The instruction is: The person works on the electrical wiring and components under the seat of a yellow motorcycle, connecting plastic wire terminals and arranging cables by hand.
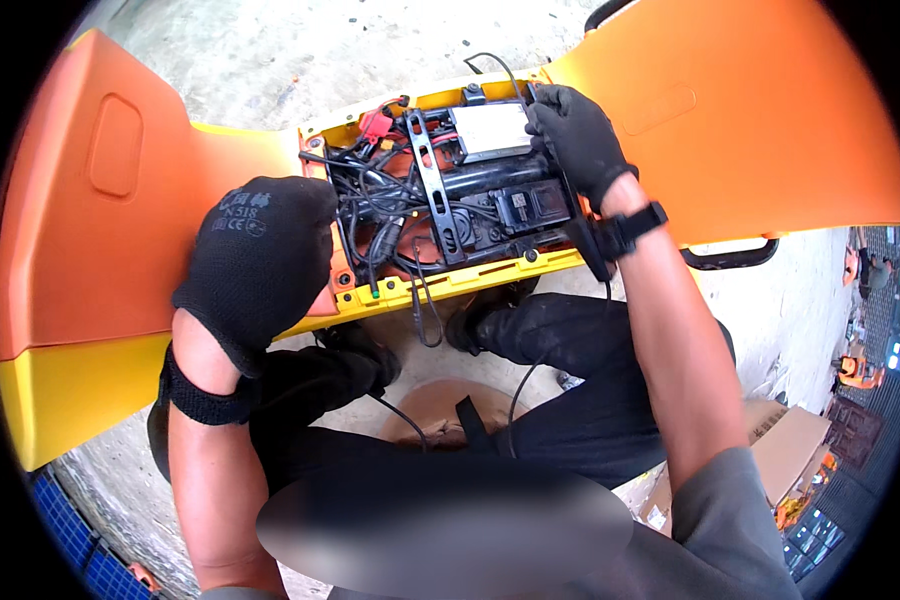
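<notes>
Black trousers (570,400) fill the near part of the view, where the person sits or crouches over a concrete floor (300,50), with a brown cardboard box (785,445) at the near right and a blue crate (70,535) at the near left. Both bare forearms rise from the lower edge, each ending in a black knit glove. Just beyond the knees lies a large orange and yellow shell (770,130), spread wide across the floor, with an open compartment (445,190) cut into the middle of its near edge and framed in yellow. The left hand (260,260) rests at the left edge of this compartment, its fingers curled downward over the rim beside a tangle of black wires (370,215); whether they pinch anything I cannot tell, since the back of the glove hides the tips. A black metal bracket (435,190) runs diagonally across the middle of the compartment, over a dark cylinder and black blocks. A red connector (375,125) sits at the far left corner among the wires. The right hand (575,135), with a black strap at the wrist, reaches to the far right corner, fingers bent and closed on a thin black cable (495,62) that loops up past the far edge, just beside a pale grey rectangular box (492,130).
</notes>
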Action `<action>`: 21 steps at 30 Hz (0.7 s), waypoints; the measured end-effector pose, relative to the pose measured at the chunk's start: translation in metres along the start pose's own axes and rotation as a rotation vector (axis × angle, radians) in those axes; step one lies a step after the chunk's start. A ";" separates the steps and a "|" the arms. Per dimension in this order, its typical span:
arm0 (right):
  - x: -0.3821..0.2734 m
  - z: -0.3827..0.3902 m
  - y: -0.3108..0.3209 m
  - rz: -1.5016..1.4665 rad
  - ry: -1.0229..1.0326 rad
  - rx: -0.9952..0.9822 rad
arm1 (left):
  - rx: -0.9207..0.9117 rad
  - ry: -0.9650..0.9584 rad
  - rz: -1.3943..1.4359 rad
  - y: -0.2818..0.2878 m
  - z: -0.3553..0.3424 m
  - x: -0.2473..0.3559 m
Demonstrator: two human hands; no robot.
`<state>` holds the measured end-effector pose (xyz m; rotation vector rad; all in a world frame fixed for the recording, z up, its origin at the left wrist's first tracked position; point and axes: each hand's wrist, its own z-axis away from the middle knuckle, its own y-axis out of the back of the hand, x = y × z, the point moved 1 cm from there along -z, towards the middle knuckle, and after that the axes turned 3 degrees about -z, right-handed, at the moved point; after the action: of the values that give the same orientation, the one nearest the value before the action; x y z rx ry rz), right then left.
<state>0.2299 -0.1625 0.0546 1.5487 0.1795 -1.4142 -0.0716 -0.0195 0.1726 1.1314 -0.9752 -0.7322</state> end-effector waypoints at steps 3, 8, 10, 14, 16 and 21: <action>0.013 -0.043 -0.008 0.046 -0.122 -0.078 | 0.018 -0.035 0.026 0.001 0.002 -0.006; 0.010 -0.064 -0.030 0.182 -0.123 -0.025 | 0.096 -0.027 0.033 0.002 0.007 -0.004; 0.026 -0.072 -0.025 0.320 -0.041 0.075 | 0.093 -0.047 0.033 -0.001 0.004 -0.005; -0.022 -0.046 -0.019 0.053 -0.092 -0.140 | 0.139 -0.074 0.009 -0.007 0.015 -0.013; -0.025 -0.044 -0.011 -0.040 0.009 -0.170 | 0.165 -0.123 0.003 -0.008 0.015 -0.014; -0.060 -0.026 0.019 -0.272 0.112 -0.317 | 0.052 0.008 -0.031 -0.004 0.006 -0.006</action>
<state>0.2419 -0.1242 0.1099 1.3750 0.6713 -1.4247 -0.0796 -0.0181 0.1680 1.1961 -0.9764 -0.7304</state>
